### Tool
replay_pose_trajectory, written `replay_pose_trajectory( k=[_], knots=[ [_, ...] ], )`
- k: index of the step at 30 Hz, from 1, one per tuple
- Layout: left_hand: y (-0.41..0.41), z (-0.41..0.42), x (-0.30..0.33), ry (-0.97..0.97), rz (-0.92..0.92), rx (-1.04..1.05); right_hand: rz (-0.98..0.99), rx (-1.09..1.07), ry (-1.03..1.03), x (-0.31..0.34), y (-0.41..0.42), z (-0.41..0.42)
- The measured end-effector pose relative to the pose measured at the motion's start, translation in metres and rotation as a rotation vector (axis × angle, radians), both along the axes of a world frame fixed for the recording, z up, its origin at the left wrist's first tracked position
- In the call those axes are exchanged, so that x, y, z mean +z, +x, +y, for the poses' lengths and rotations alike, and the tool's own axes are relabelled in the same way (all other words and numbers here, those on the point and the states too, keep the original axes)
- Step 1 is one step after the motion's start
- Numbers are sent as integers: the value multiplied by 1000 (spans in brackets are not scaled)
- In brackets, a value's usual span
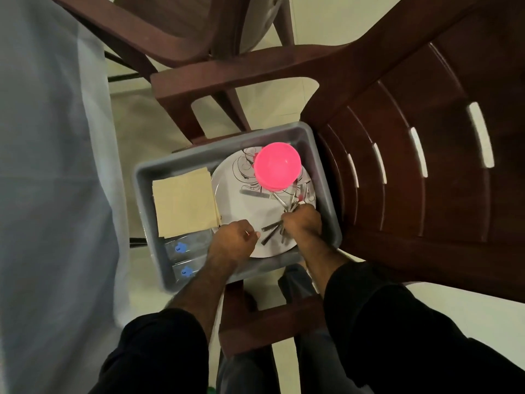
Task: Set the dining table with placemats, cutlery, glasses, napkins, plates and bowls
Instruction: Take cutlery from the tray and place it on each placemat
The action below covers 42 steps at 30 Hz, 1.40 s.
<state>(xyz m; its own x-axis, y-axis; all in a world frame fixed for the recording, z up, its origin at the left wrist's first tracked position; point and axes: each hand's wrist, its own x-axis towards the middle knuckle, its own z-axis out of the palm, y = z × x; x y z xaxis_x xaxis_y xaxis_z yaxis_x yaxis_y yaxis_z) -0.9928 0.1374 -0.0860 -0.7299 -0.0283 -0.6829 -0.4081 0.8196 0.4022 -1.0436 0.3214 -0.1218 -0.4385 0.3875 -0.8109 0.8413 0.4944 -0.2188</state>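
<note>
Home dining area, brown plastic chairs, pale tiled floor, cloth-covered table

bowl pink | plate white, black swirls | bin grey | napkins beige

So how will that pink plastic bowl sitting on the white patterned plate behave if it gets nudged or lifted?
The pink plastic bowl looks thin, so probably light and not fragile. It sits on the smooth white patterned plate, so a nudge would likely slide it. Cutlery lies against its near side, so it may tip or rattle.
</note>
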Motion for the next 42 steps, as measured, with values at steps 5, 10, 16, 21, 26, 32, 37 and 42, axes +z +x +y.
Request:
replay_pose_trajectory(
  k=[5,10,16,21,26,32,37,42],
  knots=[
    [-5,12,-3,-67,-8,-114,14,-67,-105,12,10,25],
    [-17,48,-16,-72,95,-265,78,-34,-99,23,24,43],
    [-23,76,-40,-207,123,-290,83,-150,-259,23,29,61],
    [-21,71,-31,-250,105,-330,38,-364,-401,36,25,67],
    [-14,43,15,-221,-40,-241,51,-408,-452,85,25,62],
    [30,-2,100,119,-55,368,-6,-97,-579,155,38,29],
    [70,-38,187,377,5,880,-13,172,-654,220,47,-28],
    [151,-91,252,459,-12,1120,-11,546,-599,268,67,-102]
  ],
)
